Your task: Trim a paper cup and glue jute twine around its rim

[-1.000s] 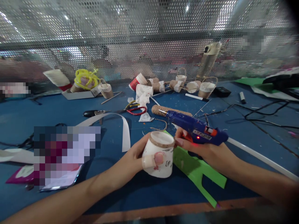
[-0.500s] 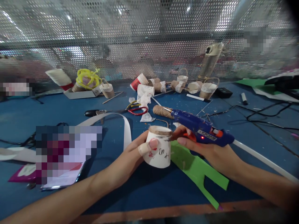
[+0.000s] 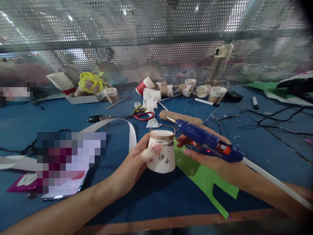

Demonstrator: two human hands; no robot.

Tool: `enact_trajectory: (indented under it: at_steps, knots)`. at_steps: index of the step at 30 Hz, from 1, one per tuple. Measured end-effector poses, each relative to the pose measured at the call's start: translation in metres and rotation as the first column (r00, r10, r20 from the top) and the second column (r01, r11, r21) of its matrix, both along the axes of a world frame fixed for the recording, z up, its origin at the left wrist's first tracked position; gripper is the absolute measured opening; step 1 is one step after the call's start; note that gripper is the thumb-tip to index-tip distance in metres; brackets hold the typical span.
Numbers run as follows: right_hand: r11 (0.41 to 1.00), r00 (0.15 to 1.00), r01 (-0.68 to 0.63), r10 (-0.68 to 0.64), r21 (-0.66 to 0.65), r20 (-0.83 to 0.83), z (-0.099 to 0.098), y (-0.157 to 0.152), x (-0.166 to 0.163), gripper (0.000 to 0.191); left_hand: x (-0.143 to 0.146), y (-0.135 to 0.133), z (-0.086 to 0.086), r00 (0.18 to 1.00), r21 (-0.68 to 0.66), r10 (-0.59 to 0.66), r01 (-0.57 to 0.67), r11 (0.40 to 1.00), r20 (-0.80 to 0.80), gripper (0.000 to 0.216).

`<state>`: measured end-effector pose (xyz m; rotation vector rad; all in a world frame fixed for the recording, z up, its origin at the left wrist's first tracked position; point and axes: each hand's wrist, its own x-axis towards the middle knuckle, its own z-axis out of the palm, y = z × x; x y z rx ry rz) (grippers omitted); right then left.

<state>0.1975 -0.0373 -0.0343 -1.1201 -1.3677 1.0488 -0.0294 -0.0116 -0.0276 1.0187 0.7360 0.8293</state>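
Observation:
My left hand (image 3: 137, 163) grips an upturned white paper cup (image 3: 161, 153) with jute twine wound round its top edge; the thumb wears a bandage. My right hand (image 3: 207, 158) is closed round a blue hot glue gun (image 3: 207, 142) with a lit red lamp. Its metal nozzle points left, just above and right of the cup's twine band. A thin strand of twine curves up behind the cup. A green foam cutout (image 3: 202, 176) lies on the blue table under my right hand.
A spool of jute twine (image 3: 179, 117) lies behind the gun. Scissors (image 3: 141, 114), paper strips, several wrapped cups (image 3: 216, 93), a bottle (image 3: 220, 63), yellow cord (image 3: 90, 81) and black cables (image 3: 274, 119) litter the table. Perforated metal screen (image 3: 156, 39) stands behind.
The cup has turned more upright and moved slightly up and left. The glue gun has swung lower, its nozzle now close beside the cup's twine band.

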Motion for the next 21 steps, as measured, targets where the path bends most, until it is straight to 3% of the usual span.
enact_trajectory:
  at_steps: [3,7,11,16,21]
  knots:
    - [0.999,0.999,0.023,-0.024,0.028,0.042,-0.001,0.002,0.002,0.024,0.0,0.0,0.0,0.997,-0.033,-0.028,0.031,0.999,0.075,0.04]
    - [0.98,0.985,0.036,-0.068,0.195,0.16,0.001,0.006,0.007,0.011,0.002,0.002,0.0,0.974,-0.076,-0.066,0.084,0.994,0.215,0.036]
    - [0.966,0.953,0.095,-0.157,0.24,0.258,0.003,0.011,0.013,0.008,0.0,0.003,0.002,0.953,-0.081,-0.122,0.15,0.985,0.277,0.041]
    - [0.968,0.887,0.069,-0.169,0.24,0.429,-0.001,0.02,0.021,0.02,-0.006,0.0,0.003,0.933,-0.066,-0.201,0.23,0.971,0.297,0.047]
    - [0.975,0.919,0.002,-0.09,0.223,0.385,-0.01,0.028,0.023,0.035,-0.005,-0.001,0.002,0.933,-0.085,-0.212,0.246,0.965,0.29,0.05]
